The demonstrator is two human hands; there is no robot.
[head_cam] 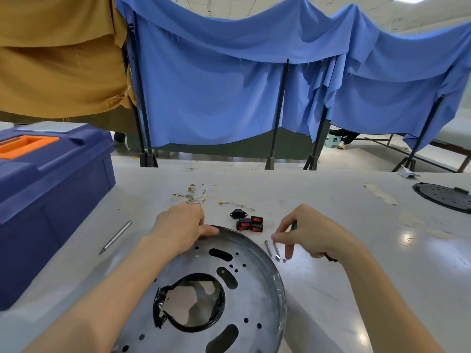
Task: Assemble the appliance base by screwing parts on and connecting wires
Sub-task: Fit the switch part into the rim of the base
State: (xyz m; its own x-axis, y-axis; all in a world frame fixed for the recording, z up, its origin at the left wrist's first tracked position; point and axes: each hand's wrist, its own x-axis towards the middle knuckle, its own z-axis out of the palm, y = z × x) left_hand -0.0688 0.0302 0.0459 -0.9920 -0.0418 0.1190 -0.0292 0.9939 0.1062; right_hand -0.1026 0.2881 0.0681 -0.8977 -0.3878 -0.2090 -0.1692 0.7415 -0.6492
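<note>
A round grey metal base plate (244, 296) with slots, holes and a black-rimmed central opening lies on the white table in front of me. My left hand (182, 229) grips its far rim. My right hand (309, 233) hovers to the right of the plate, fingers curled round a teal-handled tool that barely shows, fingertips just above some long metal screws (274, 249). Behind the plate sit several black rocker switches with red buttons (249, 223) and a black socket (236, 213). Thin wires with terminals (193, 194) lie farther back.
A dark blue toolbox (51, 189) with an orange handle fills the left side. A metal rod (116, 236) lies beside it. A black round cover (444, 197) sits at the far right. Blue and mustard cloths hang on stands beyond the table's far edge.
</note>
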